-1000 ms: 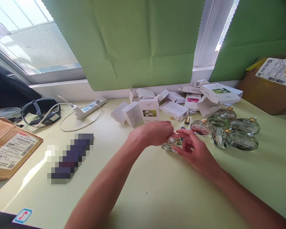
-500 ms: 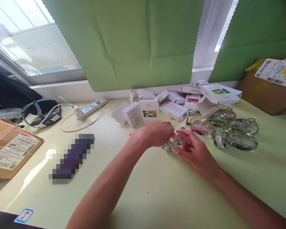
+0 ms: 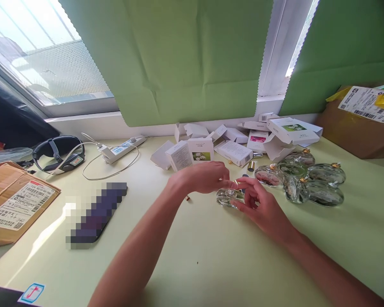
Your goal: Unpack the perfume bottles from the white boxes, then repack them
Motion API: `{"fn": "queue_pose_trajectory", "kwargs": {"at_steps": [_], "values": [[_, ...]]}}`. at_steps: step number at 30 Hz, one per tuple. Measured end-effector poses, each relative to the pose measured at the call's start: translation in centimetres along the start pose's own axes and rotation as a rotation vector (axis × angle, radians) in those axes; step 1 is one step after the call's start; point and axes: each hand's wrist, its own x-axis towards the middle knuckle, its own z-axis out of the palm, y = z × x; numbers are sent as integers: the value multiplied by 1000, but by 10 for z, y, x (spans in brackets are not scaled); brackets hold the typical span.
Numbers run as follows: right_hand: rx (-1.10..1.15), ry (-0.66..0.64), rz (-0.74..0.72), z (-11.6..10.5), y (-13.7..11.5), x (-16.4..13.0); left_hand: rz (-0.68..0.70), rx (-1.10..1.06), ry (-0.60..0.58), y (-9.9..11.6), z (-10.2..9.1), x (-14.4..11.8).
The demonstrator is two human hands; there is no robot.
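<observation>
A flat clear glass perfume bottle lies on the pale green table between my hands. My left hand curls over its near-left side, fingertips pinching a small gold part at the bottle's neck. My right hand holds the bottle from the right, thumb and fingers around it. A tiny gold piece lies on the table just below my left hand. Several more glass bottles with gold tops lie in a cluster to the right.
Small white perfume boxes are scattered behind my hands below the window, with a gold cap among them. A power strip, a headset, a blurred dark object and cardboard parcels ring the table.
The view has shifted slightly, and both hands stay on the bottle. My left hand has lifted a little, uncovering more of the bottle and the tiny gold piece on the table.
</observation>
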Motion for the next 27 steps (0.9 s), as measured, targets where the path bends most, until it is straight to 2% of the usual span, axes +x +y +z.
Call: {"fn": "queue_pose_trajectory", "kwargs": {"at_steps": [2,5,7,8,12,15,22,27], "values": [[-2,3,-10,0,0,0,-25,-64,127,-7,-8,-6],[-13,7,-20,0,-1,-1,-203,-72,497,-22,-14,-8],[-39,-7,-23,-1,-2,-2,-303,-45,641,-32,-11,-3],[-66,-17,-35,-1,-3,-2,-327,-35,644,-37,-9,1],[-217,-48,-191,-5,-8,-4,-332,-26,525,-49,2,16],[-281,-62,-288,-6,-9,-4,-315,-21,532,-51,5,18],[-291,-75,-309,-6,-5,-1,-311,54,519,-55,1,15],[-247,-67,-309,-6,-5,0,-207,66,518,-52,-1,12]]}}
